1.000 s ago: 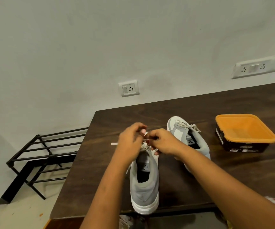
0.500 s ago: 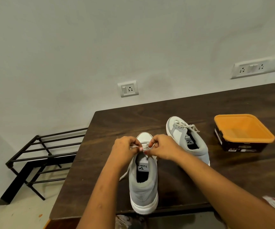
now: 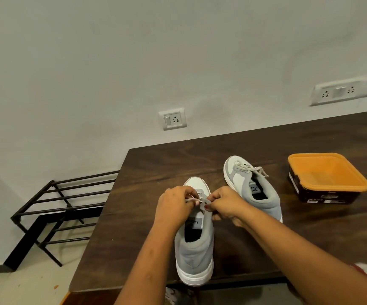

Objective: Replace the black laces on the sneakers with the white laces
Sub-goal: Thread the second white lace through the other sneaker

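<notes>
Lowered to the sneaker (image 3: pixel 194 256) on the dark table (image 3: pixel 200 155), left hand (image 3: pixel 173 208) and right hand (image 3: pixel 226 203) pinch lace (image 3: pixel 191 200).

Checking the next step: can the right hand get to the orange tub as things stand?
Probably yes. The right hand pinches the lace on the near sneaker, so it must let go first; only the other sneaker lies low between it and the tub.
</notes>
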Action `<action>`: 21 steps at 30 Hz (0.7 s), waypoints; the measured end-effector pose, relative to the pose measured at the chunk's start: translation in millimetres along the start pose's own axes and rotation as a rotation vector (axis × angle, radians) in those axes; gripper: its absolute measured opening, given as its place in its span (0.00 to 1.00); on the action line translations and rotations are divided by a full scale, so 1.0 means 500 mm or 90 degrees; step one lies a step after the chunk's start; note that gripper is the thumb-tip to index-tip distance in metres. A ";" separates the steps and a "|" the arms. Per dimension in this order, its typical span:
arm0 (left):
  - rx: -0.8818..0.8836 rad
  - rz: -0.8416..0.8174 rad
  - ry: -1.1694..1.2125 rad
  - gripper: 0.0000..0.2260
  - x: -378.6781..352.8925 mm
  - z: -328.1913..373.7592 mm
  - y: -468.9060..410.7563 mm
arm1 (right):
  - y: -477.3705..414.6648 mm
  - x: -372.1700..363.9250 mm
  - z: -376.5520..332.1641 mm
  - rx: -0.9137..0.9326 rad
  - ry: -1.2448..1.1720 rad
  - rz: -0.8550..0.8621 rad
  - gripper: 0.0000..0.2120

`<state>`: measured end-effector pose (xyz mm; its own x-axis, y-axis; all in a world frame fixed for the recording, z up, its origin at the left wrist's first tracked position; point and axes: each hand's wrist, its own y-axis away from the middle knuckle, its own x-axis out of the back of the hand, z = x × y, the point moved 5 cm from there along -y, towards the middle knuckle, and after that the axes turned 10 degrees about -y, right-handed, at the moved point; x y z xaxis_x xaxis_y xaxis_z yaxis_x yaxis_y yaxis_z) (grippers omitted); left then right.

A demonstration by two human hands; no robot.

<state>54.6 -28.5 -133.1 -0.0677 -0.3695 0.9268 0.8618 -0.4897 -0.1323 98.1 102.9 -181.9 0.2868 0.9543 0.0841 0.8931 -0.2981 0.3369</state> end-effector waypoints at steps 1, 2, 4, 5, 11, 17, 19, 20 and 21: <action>-0.008 0.009 -0.013 0.02 -0.001 0.003 0.000 | 0.000 -0.001 0.002 -0.006 -0.024 -0.004 0.04; -0.009 0.021 -0.011 0.02 -0.001 0.004 0.000 | 0.000 -0.002 0.004 -0.012 -0.044 -0.008 0.04; -0.001 0.039 0.011 0.02 -0.002 0.005 0.000 | 0.002 -0.005 0.005 -0.021 -0.073 -0.020 0.05; 0.002 0.043 0.012 0.02 -0.004 0.006 0.001 | 0.003 -0.006 0.005 -0.026 -0.085 -0.026 0.06; -0.014 0.067 -0.033 0.04 -0.017 0.019 0.004 | 0.004 -0.004 0.008 -0.043 -0.139 -0.044 0.05; -0.020 0.032 -0.081 0.06 -0.028 0.020 -0.002 | 0.003 -0.003 0.010 -0.056 -0.164 -0.073 0.07; -0.008 0.005 -0.034 0.06 -0.029 0.015 -0.004 | 0.002 -0.003 0.012 -0.061 -0.165 -0.076 0.08; -0.006 -0.002 -0.027 0.07 -0.029 0.013 -0.004 | 0.001 -0.003 0.012 -0.061 -0.165 -0.078 0.09; -0.009 -0.006 -0.032 0.07 -0.029 0.012 -0.004 | 0.000 -0.004 0.011 -0.062 -0.165 -0.080 0.09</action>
<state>56.6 -17.3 -144.3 -0.0494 -0.3248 0.9445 0.8543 -0.5036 -0.1285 99.7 100.9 -187.3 0.2670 0.9422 -0.2023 0.8930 -0.1630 0.4194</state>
